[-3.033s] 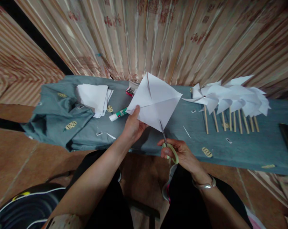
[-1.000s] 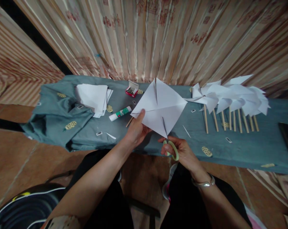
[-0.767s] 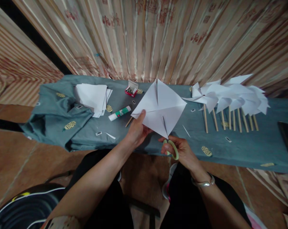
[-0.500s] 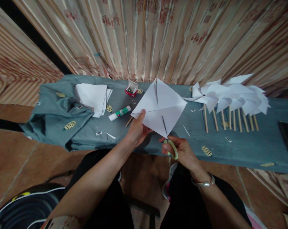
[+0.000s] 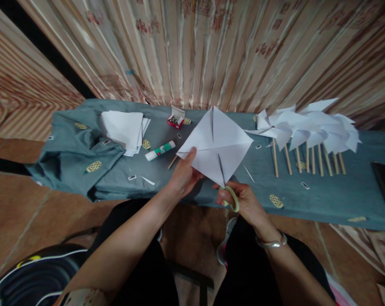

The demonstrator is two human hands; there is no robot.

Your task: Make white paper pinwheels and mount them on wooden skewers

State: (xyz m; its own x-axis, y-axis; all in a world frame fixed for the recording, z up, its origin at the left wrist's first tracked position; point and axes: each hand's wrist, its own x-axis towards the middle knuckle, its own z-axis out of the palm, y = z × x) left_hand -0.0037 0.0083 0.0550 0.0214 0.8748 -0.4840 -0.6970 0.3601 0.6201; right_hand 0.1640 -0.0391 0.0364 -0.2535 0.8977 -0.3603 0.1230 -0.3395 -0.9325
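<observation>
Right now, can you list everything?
Sheet: 1, white, centre
Scissors: 1, green handles, at sheet
Paper stack: 1, white, left
Glue stick: 1, green/white, by sheet
Box: 1, red, rear centre
Rod: 1, tan, by sheet
Cloth: 1, teal, across middle
Strips: 2, white, on cloth
Pinwheels: about 9, white, right
Slab: 1, black, rightmost
Curtains: some, beige, behind
Round thing: 1, dark, lower left
Legs: 2, black-clad, below
Left fingers: several, bare, on sheet
Right fingers: several, bare, on scissors

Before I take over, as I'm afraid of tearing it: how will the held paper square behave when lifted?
The paper square is probably light and fairly stiff: it extends nearly flat from the left hand. It may flap or tear at its far-corner slit. Pulling might snag it on the scissors overlapping it.
</observation>
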